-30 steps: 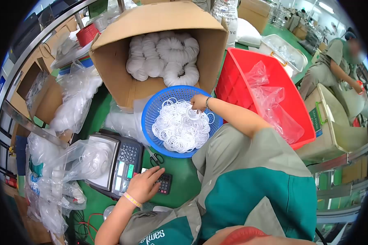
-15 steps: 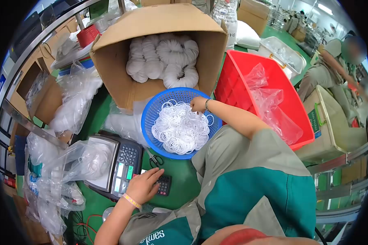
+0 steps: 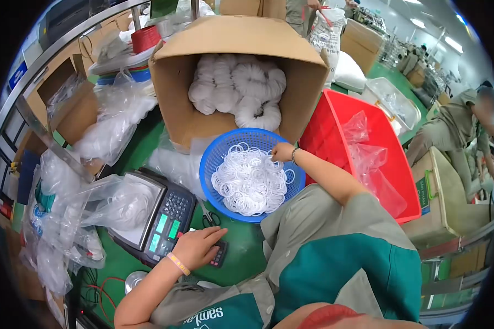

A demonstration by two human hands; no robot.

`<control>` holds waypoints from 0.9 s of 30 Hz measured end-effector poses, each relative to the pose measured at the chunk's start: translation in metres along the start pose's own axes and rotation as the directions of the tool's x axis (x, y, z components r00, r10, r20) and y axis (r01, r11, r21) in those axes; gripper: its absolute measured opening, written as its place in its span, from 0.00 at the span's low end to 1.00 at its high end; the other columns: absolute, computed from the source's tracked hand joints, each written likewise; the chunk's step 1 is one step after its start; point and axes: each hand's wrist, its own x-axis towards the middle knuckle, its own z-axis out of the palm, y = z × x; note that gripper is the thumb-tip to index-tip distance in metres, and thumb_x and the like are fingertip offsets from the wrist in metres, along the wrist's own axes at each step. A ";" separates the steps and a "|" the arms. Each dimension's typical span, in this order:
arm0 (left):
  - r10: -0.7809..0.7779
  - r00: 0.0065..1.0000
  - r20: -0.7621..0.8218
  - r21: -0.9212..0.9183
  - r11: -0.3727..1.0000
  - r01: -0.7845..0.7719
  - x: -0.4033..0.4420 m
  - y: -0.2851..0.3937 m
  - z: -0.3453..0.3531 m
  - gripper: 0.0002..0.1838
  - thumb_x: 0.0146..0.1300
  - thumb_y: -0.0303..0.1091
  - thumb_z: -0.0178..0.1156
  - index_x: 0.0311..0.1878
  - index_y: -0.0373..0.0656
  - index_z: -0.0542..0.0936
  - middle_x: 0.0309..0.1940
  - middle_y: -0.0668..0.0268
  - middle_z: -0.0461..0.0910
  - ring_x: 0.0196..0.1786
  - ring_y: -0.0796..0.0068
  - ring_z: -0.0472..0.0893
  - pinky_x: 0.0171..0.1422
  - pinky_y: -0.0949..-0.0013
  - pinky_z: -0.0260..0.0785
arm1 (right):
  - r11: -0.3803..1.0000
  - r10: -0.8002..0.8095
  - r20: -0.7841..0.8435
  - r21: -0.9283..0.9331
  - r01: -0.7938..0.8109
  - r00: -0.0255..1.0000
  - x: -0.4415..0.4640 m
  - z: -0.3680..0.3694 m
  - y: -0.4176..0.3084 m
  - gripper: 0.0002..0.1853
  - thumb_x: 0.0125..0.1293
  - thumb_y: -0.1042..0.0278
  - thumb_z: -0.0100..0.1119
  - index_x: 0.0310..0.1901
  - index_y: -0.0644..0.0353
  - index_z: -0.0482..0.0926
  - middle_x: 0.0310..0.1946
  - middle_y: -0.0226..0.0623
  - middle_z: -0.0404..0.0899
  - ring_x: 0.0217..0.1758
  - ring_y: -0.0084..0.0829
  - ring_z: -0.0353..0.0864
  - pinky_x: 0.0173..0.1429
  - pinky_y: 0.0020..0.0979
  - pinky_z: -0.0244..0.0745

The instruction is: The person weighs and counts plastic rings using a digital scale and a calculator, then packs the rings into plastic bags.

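A blue plastic basket (image 3: 207, 189) holds a heap of thin white rings (image 3: 247, 183). My right hand (image 3: 283, 152) is at the heap's upper right edge, fingers curled together; whatever is between the fingertips is too small to make out. My left hand (image 3: 200, 247) lies palm down with fingers stretched out, partly covering a black calculator (image 3: 219, 256). Left of that hand stands a digital scale (image 3: 167, 222) with a clear plastic bag of white rings (image 3: 129, 207) on its pan. Dark-handled scissors (image 3: 211, 219) lie between the scale and the basket.
Behind the basket, a cardboard box (image 3: 239, 35) on its side contains bundled white rings (image 3: 236, 85). A red crate (image 3: 392, 164) with clear plastic stands at right. Plastic bags (image 3: 112, 123) and a metal rail (image 3: 55, 52) are at left. A co-worker (image 3: 450, 120) sits at far right.
The whole view has shifted with my head. My right hand has moved slightly right relative to the basket. My left hand stays over the calculator. The co-worker at right leans differently.
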 end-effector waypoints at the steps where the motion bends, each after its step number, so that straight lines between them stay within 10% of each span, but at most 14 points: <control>1: -0.012 1.000 0.006 -0.022 1.000 0.012 0.000 0.000 0.000 0.24 0.51 0.33 0.54 0.55 0.46 0.67 0.48 0.59 0.71 0.44 0.60 0.75 0.45 0.62 0.68 | 1.000 0.024 0.012 -0.003 -0.024 1.000 0.002 -0.001 0.003 0.11 0.44 0.56 0.59 0.23 0.54 0.79 0.19 0.36 0.77 0.24 0.32 0.76 0.32 0.33 0.70; 27: -0.047 0.998 0.035 -0.028 0.998 0.048 -0.007 0.000 -0.002 0.23 0.51 0.33 0.55 0.53 0.44 0.69 0.48 0.59 0.72 0.46 0.59 0.74 0.48 0.63 0.67 | 0.992 0.053 0.035 0.117 -0.057 0.998 -0.007 -0.012 -0.008 0.08 0.47 0.63 0.55 0.25 0.58 0.78 0.16 0.37 0.76 0.18 0.30 0.76 0.25 0.31 0.72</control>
